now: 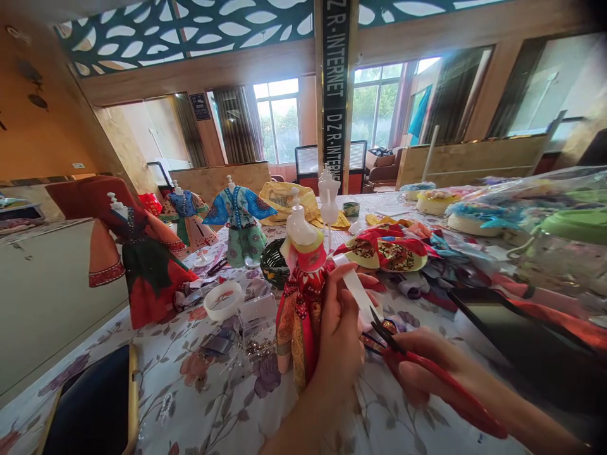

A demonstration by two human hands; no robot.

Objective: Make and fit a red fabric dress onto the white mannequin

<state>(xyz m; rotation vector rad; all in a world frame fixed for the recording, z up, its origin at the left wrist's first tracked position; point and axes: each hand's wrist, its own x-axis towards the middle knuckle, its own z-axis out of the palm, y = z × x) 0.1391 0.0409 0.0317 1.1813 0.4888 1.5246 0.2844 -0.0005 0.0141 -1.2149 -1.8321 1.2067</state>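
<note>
My left hand (341, 322) is closed, with a white strip (356, 287) pinched in its fingers. That strip slants down and to the right. My right hand (422, 363) grips red-handled scissors (455, 392), whose dark blades are parted at the strip's lower end. Whether the blades touch it, I cannot tell. Just left of my left hand stands a small white mannequin (302, 229) in a red and gold doll dress (308, 291) with a yellow and pink band at the chest. My left forearm hides part of its skirt.
Dressed doll mannequins (130, 253) stand at the left. A white ring-shaped roll (224, 301), a clear box (258, 316) with beads and a dark woven basket (275, 262) are nearby. A phone (92, 404) lies front left, a black tablet-like device (521, 341) right, and fabric scraps (393, 243) behind.
</note>
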